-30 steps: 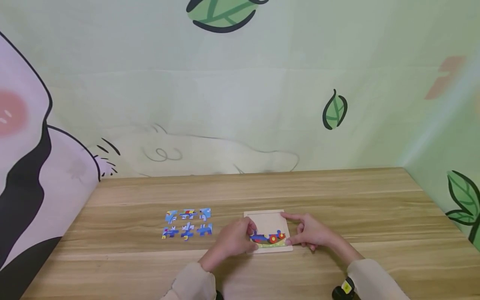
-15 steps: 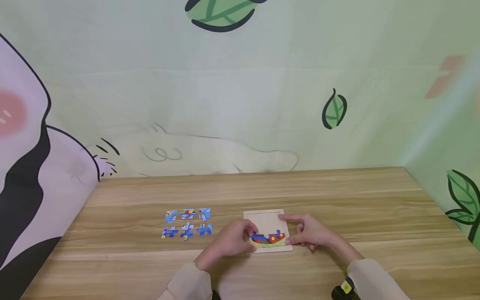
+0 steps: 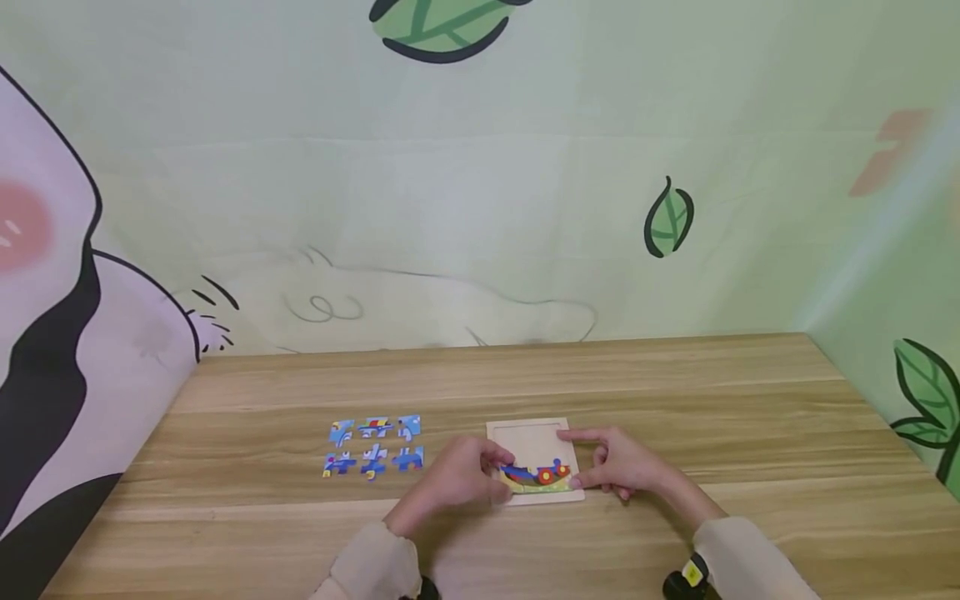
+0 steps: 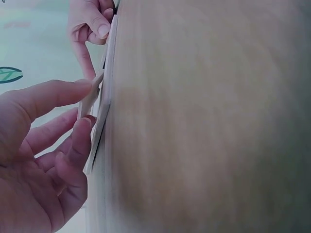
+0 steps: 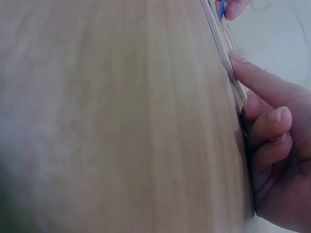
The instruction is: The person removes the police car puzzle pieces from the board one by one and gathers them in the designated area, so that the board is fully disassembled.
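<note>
A square wooden puzzle tray (image 3: 534, 427) lies on the table, with joined pieces showing a red and blue vehicle (image 3: 546, 476) along its lower part. At its lower left, my left hand (image 3: 467, 471) pinches a puzzle piece. The left wrist view shows this puzzle piece (image 4: 88, 103) between thumb and fingers, tilted up from the tray. My right hand (image 3: 626, 462) rests at the tray's right side. Its index finger reaches straight to the upper right rim and its thumb touches the lower right, while the other fingers are bent. The left fingers partly hide the held piece in the head view.
Several loose blue puzzle pieces (image 3: 375, 454) lie in two rows left of the tray. The wooden table (image 3: 675, 383) meets a wall with a printed cloth (image 3: 480, 208) at the back. Wrist camera gear (image 3: 684, 581) sits under the right sleeve.
My left hand has shifted slightly left, and the piece it holds now tilts differently at the tray's lower left. My right hand has stayed nearly still at the tray's right rim.
</note>
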Demonstrator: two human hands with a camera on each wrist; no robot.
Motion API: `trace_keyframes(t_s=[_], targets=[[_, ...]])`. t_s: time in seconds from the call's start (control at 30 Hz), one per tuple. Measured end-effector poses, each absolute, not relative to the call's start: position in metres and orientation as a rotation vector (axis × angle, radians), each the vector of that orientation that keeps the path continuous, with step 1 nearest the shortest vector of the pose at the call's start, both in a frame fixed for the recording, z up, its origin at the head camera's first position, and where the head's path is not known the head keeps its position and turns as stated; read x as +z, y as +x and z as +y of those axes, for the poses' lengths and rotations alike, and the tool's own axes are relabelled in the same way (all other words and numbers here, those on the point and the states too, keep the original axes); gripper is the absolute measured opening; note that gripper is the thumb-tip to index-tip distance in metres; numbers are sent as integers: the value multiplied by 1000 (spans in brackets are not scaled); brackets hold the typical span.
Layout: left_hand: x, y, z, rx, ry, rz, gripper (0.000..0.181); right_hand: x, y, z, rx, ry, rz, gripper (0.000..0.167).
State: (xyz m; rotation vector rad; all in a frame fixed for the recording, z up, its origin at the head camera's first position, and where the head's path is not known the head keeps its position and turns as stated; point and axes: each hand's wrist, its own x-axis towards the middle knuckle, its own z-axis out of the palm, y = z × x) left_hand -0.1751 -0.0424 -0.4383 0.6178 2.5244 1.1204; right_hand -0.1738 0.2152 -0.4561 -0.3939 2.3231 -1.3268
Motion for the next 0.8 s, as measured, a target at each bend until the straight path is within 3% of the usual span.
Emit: trace_keyframes(t_s=[0.27,0.53,0.8], targets=[[-436,-172,-44,1100,624,2557,33,-457,-175,214,-1318,-394,2314,68],[-438,-173,-42,1039,687,2631,32,-454,-172,215,-1360,-525,2239,47],[-437,-172,-41,1010,683,2647,33,-455,-169,216,-1289,-591,2205,39]])
